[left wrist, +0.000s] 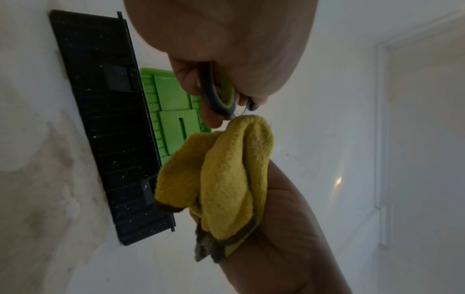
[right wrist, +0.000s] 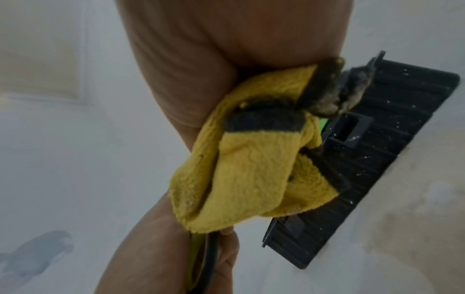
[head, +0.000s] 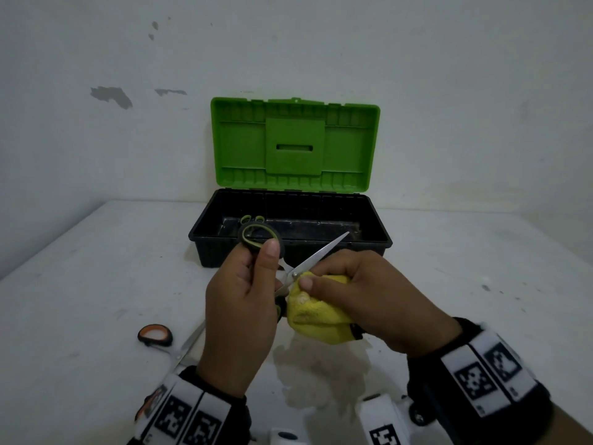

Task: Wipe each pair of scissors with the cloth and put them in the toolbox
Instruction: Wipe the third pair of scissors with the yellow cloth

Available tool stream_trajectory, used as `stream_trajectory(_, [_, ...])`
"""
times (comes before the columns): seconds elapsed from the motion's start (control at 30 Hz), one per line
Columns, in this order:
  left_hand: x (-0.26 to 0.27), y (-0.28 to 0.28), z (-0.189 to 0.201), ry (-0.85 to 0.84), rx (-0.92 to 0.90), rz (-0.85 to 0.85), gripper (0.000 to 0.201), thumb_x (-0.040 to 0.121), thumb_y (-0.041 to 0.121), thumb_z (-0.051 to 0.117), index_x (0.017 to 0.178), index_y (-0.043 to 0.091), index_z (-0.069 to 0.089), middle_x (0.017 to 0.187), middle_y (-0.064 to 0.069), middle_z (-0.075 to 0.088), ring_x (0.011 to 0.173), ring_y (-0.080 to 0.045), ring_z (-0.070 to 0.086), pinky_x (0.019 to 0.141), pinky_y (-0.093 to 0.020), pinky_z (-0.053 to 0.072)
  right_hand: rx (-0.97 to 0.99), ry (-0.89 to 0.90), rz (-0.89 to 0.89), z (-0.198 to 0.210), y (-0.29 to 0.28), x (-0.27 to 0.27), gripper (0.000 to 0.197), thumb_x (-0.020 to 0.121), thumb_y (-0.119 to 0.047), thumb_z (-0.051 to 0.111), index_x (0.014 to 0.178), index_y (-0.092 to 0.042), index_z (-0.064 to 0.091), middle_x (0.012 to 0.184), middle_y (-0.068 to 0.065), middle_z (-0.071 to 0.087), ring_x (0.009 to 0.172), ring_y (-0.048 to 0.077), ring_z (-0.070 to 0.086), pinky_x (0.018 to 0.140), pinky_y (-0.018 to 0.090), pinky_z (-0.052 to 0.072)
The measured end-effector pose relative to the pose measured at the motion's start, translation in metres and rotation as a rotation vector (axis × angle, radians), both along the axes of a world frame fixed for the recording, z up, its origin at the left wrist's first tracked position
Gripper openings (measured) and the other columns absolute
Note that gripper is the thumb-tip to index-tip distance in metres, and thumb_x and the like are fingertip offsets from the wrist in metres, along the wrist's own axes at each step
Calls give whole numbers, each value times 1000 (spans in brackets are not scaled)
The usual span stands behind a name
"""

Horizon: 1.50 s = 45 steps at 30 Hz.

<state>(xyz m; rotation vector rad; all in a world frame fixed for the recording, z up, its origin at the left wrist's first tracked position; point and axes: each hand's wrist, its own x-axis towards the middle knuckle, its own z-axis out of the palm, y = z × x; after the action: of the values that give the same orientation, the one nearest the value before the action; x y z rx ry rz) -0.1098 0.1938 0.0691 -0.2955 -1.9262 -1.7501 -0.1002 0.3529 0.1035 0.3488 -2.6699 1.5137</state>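
My left hand (head: pixel 244 300) grips the black-and-green handles of a pair of scissors (head: pixel 316 255), whose blades stand apart and point up to the right. The same handle (left wrist: pixel 219 95) shows in the left wrist view. My right hand (head: pixel 359 293) holds a bunched yellow cloth (head: pixel 316 316) against the scissors near the pivot. The cloth (left wrist: pixel 226 179) (right wrist: pixel 249 171) fills both wrist views. Behind the hands stands the toolbox (head: pixel 290 231), black tub and raised green lid, with another green-handled pair (head: pixel 253 219) inside at the left.
An orange-handled pair of scissors (head: pixel 167 340) lies on the white table (head: pixel 96 284) at the lower left, partly hidden by my left wrist. A damp stain (head: pixel 317 377) marks the table below the hands. The wall rises right behind the toolbox.
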Motion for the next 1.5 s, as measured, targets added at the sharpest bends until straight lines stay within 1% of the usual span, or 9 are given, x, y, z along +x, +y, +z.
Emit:
stream_trajectory(0.23, [-2,-6,1,-121,62,-29,32,95,39,51,75,21,66,55,-11,56,52,-24,57,50,-31,50,-19,-61,60,-3,-2,0,15,91,-31,67,89,-23,79,84,-5,77,80,11,72,79,36,60])
stream_trajectory(0.47, [3,-2,-2,-206,185,-99,39,97,35,51,78,4,63,51,-15,53,41,-24,57,43,-25,49,37,-67,64,-2,7,6,15,90,-36,67,86,-27,79,82,-12,75,76,4,71,72,26,59])
stream_trajectory(0.63, [6,0,-3,-235,224,-103,38,97,36,51,74,6,62,56,-25,53,39,-26,57,41,-22,46,98,-47,7,-5,14,12,15,87,-39,69,82,-29,79,77,-14,73,70,3,68,63,21,56])
stream_trajectory(0.8, [5,-1,0,-246,217,-108,37,97,36,51,72,11,62,54,-23,53,38,-24,56,40,-22,45,98,-68,-12,-7,20,17,15,87,-39,69,80,-29,78,78,-12,74,71,6,70,67,29,60])
stream_trajectory(1.03, [1,-13,2,-315,207,-107,38,97,37,52,72,9,60,50,-14,53,38,-21,56,41,-21,46,127,-108,5,-9,35,26,14,87,-37,69,78,-30,78,78,-13,74,68,4,69,54,16,51])
stream_trajectory(1.1, [-4,-26,5,-328,226,-96,39,98,38,52,72,9,59,50,-9,53,39,-21,55,41,-24,45,209,-102,15,-11,46,28,14,87,-37,68,77,-33,77,83,-18,73,73,1,68,60,15,50])
stream_trajectory(1.23, [-6,-51,15,-359,12,-165,40,97,39,51,76,6,59,53,-16,59,40,-22,56,41,-19,43,290,-48,-38,-15,76,23,14,88,-35,67,77,-33,76,86,-19,73,78,1,69,71,19,51])
stream_trajectory(1.4, [-7,-55,14,-460,-339,-358,35,95,41,55,71,18,66,61,-11,64,42,-22,57,44,-24,46,-51,13,-179,-5,94,4,16,88,-21,67,79,-21,79,77,1,76,67,12,70,51,18,50])
stream_trajectory(1.5, [-9,-50,12,-483,-482,-435,32,94,44,55,74,21,66,69,-16,67,42,-20,58,45,-24,46,-62,35,-60,11,85,-10,18,85,-30,65,84,-19,78,86,4,75,73,15,70,56,20,50])
